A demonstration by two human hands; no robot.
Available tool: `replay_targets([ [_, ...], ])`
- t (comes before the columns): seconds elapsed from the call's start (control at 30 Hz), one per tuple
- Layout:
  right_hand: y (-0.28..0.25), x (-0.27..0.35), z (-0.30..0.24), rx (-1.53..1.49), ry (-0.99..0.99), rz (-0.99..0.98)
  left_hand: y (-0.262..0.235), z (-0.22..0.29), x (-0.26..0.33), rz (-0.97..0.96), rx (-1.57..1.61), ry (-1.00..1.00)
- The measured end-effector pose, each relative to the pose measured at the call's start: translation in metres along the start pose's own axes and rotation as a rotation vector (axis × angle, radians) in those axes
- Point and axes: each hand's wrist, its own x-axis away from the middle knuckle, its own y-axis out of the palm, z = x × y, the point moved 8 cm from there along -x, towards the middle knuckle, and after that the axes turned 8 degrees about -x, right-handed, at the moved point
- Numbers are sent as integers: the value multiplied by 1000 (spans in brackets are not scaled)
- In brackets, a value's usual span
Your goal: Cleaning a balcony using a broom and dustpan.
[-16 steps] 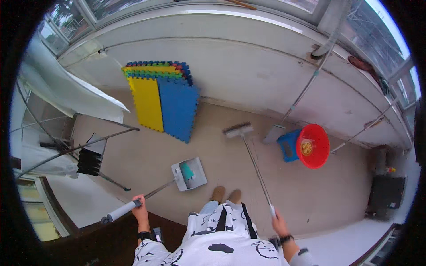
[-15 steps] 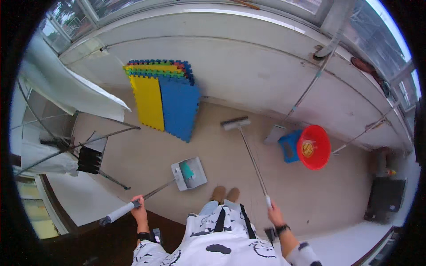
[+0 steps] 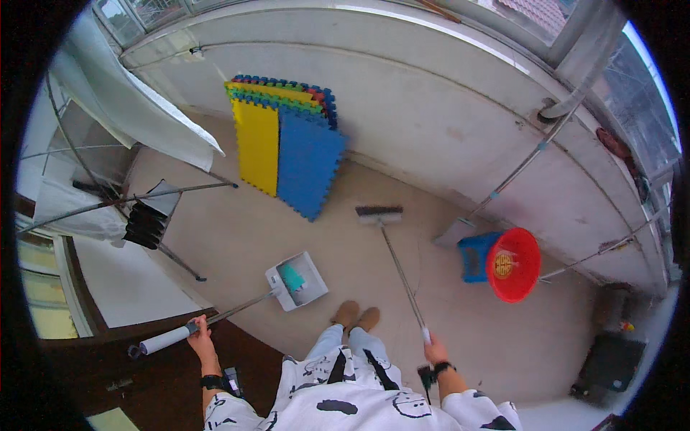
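My left hand (image 3: 203,335) is closed round the long handle of a grey dustpan (image 3: 310,289). The pan rests on the floor left of my shoes, with a teal piece (image 3: 291,277) inside it. On the right, my right hand (image 3: 435,351) grips the white end of a broom's pole. That broom (image 3: 379,215) has a wide white head with dark bristles, which is on the floor ahead of me, between the mats and the blue stool. What lies under the bristles is hidden.
Yellow and blue foam mats (image 3: 309,161) lean against the far wall. A red basin (image 3: 530,262) tilts beside a blue stool (image 3: 471,257), near a scraper-like tool (image 3: 456,231). A metal rack (image 3: 172,189) stands left; a black box (image 3: 611,361) sits at far right.
The view has turned a little, shifting the room in the picture. The broom head has come slightly nearer and left, its bristles showing more. Both hands keep their holds.
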Motion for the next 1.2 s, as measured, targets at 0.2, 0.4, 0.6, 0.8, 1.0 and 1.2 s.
replay_targets([
  [0.2, 59, 161, 189, -320, 63, -107, 0, -16, -12, 65, -79, -42],
  [0.4, 35, 192, 184, -592, 32, -98, 8, -51, -29, 15, -57, 23],
  [0.6, -48, -8, 34, -478, -65, 67, 19, -30, -2, -31, -85, 9],
  [0.8, -50, -57, -88, -418, -16, -3, -7, -14, 7, 38, -15, -76],
  [1.0, 4, 50, 18, 12, 22, -220, -7, -32, 7, 93, 8, -179],
  [1.2, -35, 130, 53, 408, -63, -263, -24, -60, 7, 186, 33, -213],
])
